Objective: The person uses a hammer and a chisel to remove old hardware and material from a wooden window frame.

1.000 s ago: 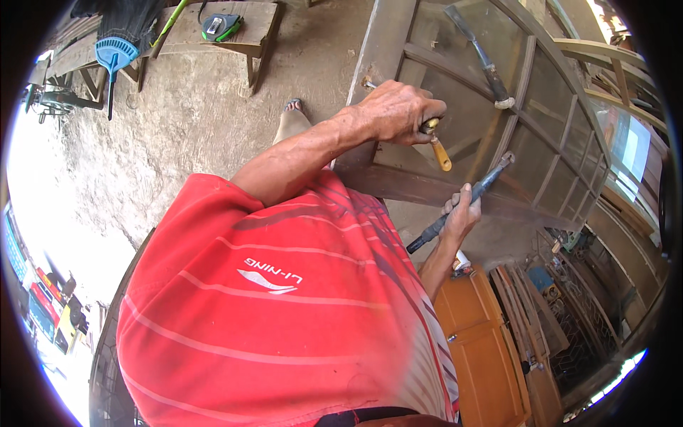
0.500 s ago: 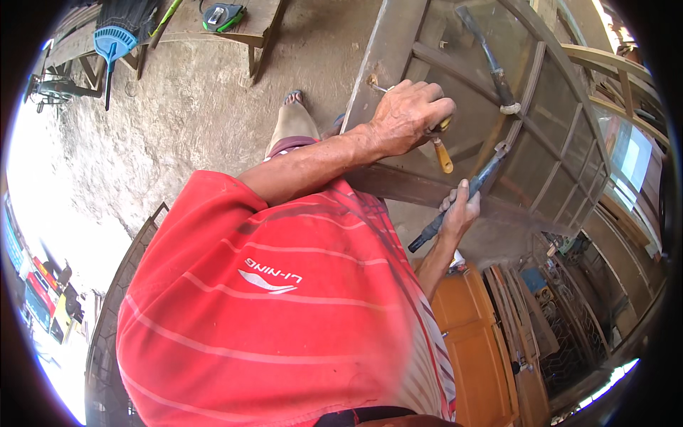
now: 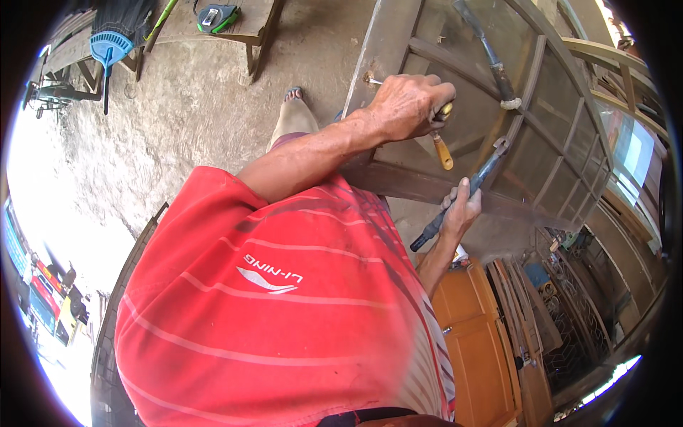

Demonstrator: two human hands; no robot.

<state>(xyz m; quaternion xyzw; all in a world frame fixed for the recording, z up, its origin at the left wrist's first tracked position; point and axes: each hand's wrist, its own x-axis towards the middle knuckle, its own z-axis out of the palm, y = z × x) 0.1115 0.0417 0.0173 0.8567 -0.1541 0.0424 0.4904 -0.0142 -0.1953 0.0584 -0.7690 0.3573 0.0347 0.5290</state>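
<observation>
A brown wooden door frame with mesh-like panels lies in front of me, with a rough hole in its near-left rail. My left hand is closed around a screwdriver with a yellow and dark handle. Its thin metal shaft points into the hole. Below that hand, a tool with an amber handle rests over a panel, its upper part hidden. A hammer with a blue shaft and black grip is held in my right hand. On the panels beyond lies a chisel with a dark handle.
At the upper left, a wooden bench bears a green and black tape measure. A blue rake head stands beside it. An orange-brown wooden door and stacked planks are at lower right. My foot shows on the floor.
My left hand has shifted slightly up with the screwdriver, whose shaft stays at the hole. My right hand and the hammer have barely moved.
</observation>
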